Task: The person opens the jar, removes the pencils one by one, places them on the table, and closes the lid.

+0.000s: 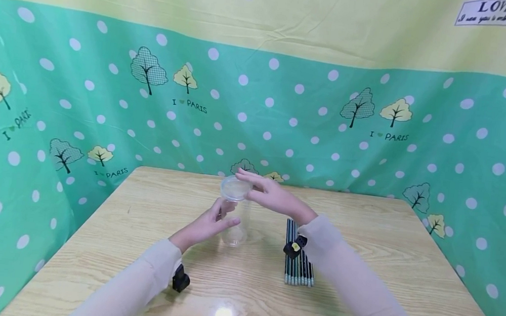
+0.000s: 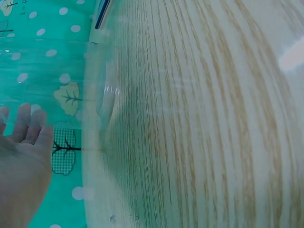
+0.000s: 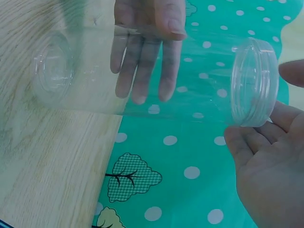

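Note:
A clear plastic jar stands upright on the table and shows sideways in both wrist views. My left hand is around its left side, thumb across the front and fingers behind. Through the clear wall, those fingers show in the right wrist view. On top of the jar sits a round clear lid; its ridged side faces the right wrist camera. My right hand holds the lid at its rim, fingers on the far side and thumb nearer. The left thumb is out of sight in the left wrist view.
Several dark pencils lie side by side on the wooden table, right of the jar and partly under the right forearm. A green and yellow patterned cloth hangs behind and beside the table. Each wrist wears a small black camera.

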### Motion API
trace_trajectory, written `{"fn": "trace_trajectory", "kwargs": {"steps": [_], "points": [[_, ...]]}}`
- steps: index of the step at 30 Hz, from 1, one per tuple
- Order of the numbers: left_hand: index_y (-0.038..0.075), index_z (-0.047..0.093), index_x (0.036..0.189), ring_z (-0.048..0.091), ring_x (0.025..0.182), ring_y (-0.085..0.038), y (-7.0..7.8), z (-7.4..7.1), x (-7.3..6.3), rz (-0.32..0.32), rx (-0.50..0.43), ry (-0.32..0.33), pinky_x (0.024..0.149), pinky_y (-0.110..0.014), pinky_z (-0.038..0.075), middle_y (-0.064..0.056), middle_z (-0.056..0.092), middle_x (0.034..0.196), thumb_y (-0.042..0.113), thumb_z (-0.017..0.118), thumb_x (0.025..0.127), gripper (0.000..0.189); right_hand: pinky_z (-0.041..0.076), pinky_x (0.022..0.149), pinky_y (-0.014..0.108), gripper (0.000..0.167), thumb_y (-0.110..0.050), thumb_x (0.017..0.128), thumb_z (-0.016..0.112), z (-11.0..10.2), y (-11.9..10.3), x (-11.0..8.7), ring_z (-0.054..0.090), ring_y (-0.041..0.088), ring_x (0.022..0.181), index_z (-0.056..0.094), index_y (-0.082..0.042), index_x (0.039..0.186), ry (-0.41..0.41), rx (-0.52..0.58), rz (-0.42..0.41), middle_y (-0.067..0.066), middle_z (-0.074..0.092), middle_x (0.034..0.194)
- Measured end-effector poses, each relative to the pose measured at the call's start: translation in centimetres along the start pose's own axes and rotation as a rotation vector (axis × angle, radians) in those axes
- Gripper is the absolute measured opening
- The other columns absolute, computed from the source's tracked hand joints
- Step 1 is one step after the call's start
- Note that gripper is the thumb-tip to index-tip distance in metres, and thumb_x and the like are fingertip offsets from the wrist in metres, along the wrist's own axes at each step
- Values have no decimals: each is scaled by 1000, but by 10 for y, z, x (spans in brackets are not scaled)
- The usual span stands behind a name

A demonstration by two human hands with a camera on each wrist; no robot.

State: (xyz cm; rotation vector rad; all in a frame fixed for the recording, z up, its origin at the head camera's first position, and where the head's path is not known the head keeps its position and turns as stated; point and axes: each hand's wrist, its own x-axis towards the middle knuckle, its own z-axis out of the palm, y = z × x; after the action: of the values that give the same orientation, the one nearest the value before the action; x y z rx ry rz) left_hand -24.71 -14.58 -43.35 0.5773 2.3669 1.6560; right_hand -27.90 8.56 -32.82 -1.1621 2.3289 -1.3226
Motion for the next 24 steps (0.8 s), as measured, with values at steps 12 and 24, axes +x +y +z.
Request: {"fn": "trace_trajectory", "kwargs": {"steps": [12,24], "points": [[33,9,159,24,148,-32,0,1,0,5,-3,1,119,-54,18,-15,29,160,43,63,99,81,43,108,43,58,-32,91,75,3,-5,1,50,21,127,57,-12,142,140,-127,22,5,53,141],[34,14,157,23,147,-37,-1,0,0,7,30,8,116,-62,20,-16,30,159,44,62,99,76,45,71,30,75,-49,79,83,24,-15,11,43,19,93,62,-5,136,327,-322,127,7,49,110]]}}
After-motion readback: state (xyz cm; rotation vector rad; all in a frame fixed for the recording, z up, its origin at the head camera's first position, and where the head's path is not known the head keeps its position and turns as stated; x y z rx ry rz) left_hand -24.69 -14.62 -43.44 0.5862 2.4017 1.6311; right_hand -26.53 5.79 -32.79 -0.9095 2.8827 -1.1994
